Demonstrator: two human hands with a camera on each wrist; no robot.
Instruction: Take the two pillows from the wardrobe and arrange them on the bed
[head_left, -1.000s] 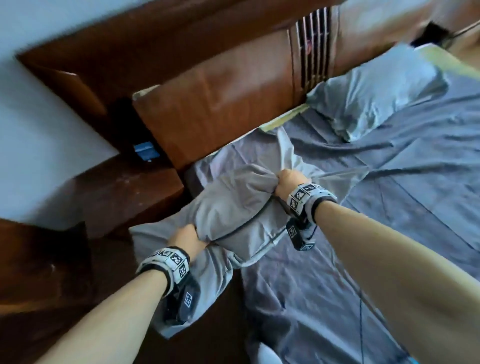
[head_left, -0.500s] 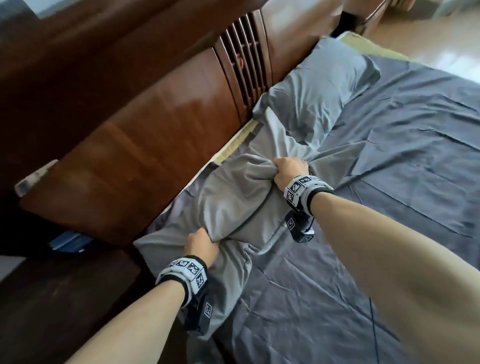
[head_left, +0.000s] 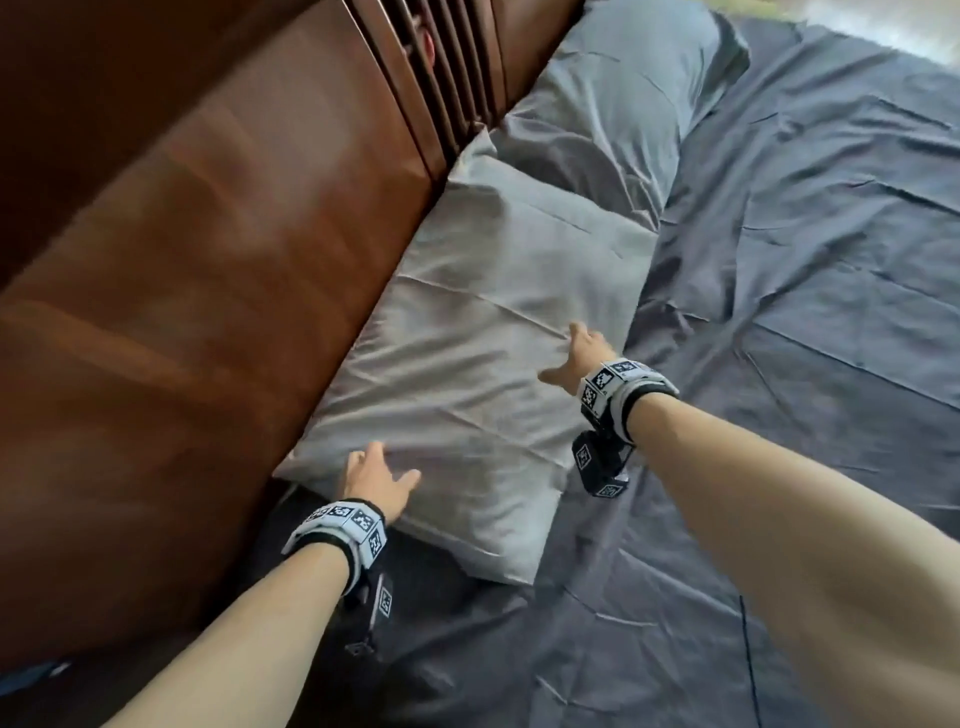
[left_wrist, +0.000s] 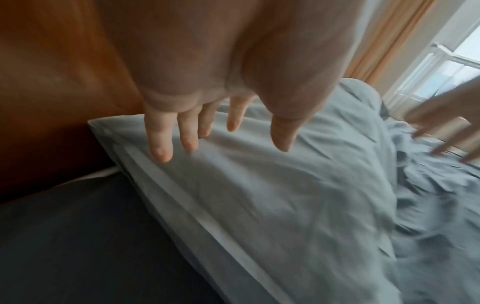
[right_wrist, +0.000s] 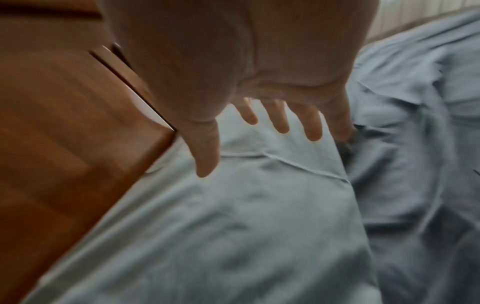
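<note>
Left grip (head_left: 375, 480) fingers spread, straight; right grip (head_left: 577, 358) likewise.

Near pillow (head_left: 483, 332) on bed (head_left: 805, 364) against headboard (head_left: 208, 260), second pillow (head_left: 613, 104) just behind it

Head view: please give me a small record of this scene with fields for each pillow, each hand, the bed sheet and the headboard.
near pillow: light grey, lying flat on the bed against the headboard
far pillow: grey-blue, further along the headboard, its near end under the near pillow's corner
left hand: fingers spread, at the near pillow's near end
right hand: fingers spread, at the near pillow's outer edge
bed sheet: dark grey, creased
headboard: brown wood, slatted section further along
</note>
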